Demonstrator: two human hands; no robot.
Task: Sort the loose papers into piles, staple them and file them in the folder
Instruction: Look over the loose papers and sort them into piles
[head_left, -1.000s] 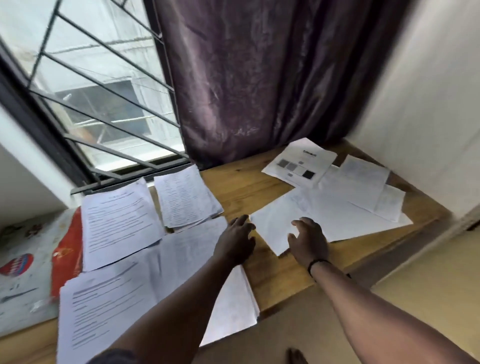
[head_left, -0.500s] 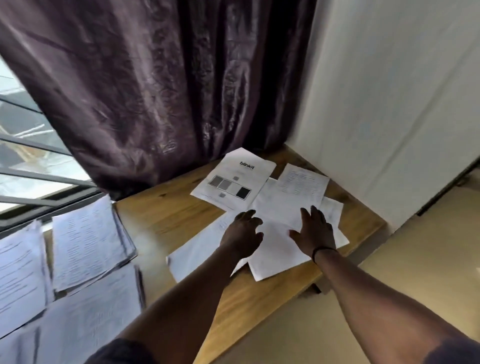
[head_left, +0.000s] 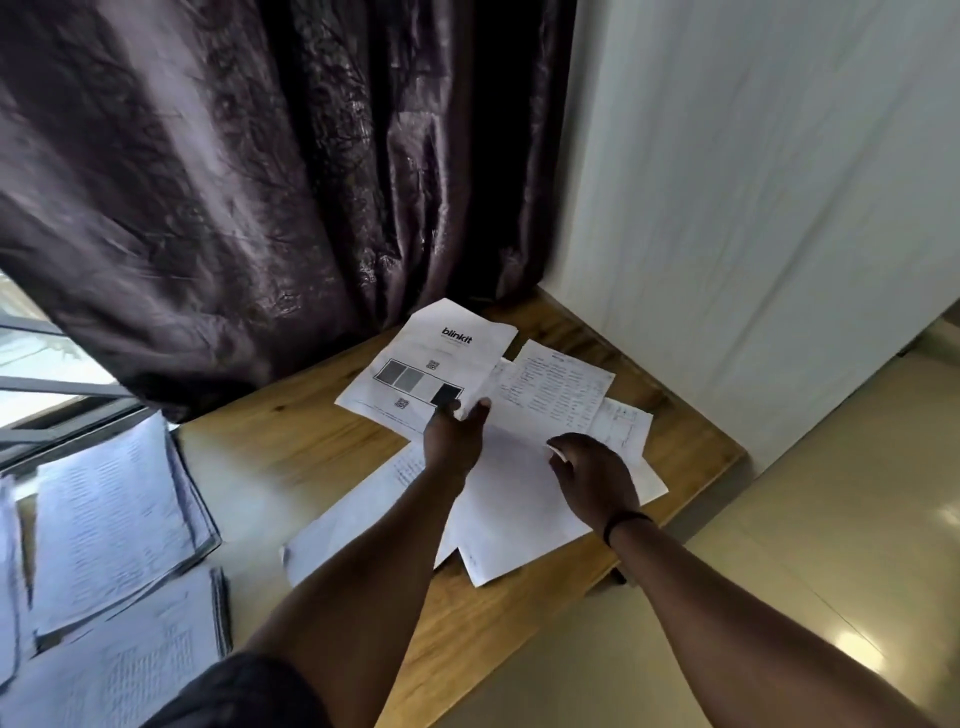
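Loose papers (head_left: 519, 499): an overlapping scatter of white sheets at the right end of the wooden table (head_left: 306, 441), near the corner where the dark curtain (head_left: 234, 182) meets the white wall (head_left: 753, 208). Included: a sheet printed "blinkit" with a strip of grey squares (head_left: 431, 364) at the far left of the scatter; a sheet of fine printed lines (head_left: 556, 387) to its right; large blank-faced sheets nearer, one corner overhanging the near table edge. Left hand (head_left: 454, 436): reaches to the near right corner of the blinkit sheet, thumb and fingers pinching that edge. Right hand (head_left: 592, 478): rests on the blank sheets with fingers curled; whether it grips a sheet cannot be told. Stacks of printed pages (head_left: 114, 519) lie at the left end of the table, blurred; by appearance these are piles already sorted. Progress, as judged: sorting partly done, this right-hand scatter still to be divided. No stapler or folder is in view; stapling and filing appear not yet begun.
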